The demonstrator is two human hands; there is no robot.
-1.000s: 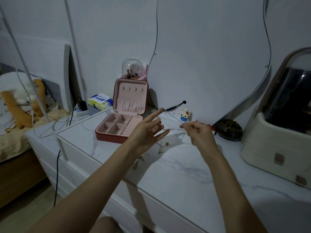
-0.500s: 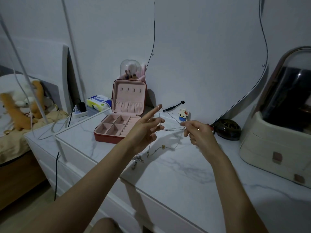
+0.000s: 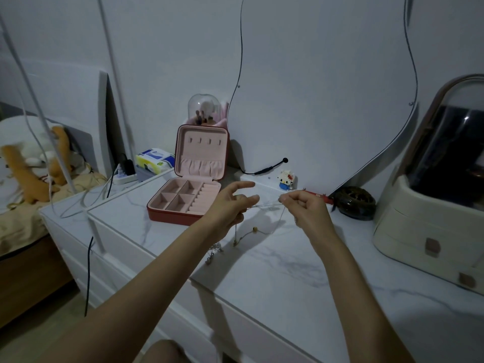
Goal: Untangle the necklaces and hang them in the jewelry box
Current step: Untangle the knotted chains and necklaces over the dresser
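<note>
- Two or more thin necklaces [image 3: 264, 205] are stretched in a short, nearly level line between two raised hands above a white marble worktop [image 3: 288, 271]; their long axis runs left to right, tilted slightly up toward the right.
- From that taut span, loose lengths hang down: a gold chain with a small round bead [image 3: 254, 229] trails to the worktop below, and a silvery clump of chain [image 3: 213, 254] lies near the worktop's front edge.
- Left hand [image 3: 230, 208]: the chains run into its curled lower fingers, while the forefinger and thumb reach forward with a gap between them.
- Right hand [image 3: 305, 209]: fingers curled, thumb and forefinger pinching the other end of the strands.
- Progress, as a judgement: early. The chains look joined and crossed, so the untangling is under way and no hanging has been done.
- A red jewelry box [image 3: 191, 189] with pink lining stands open on the worktop, just left of the left hand; the row of hooks [image 3: 205, 140] in its upright lid is bare and its tray compartments look empty.
- Behind the hands, against the wall, stands a small toy figure [image 3: 286, 179]; a dark round bowl [image 3: 355, 203] sits to the right, and beyond it a cream cabinet [image 3: 429, 224] with a dark domed top.
</note>
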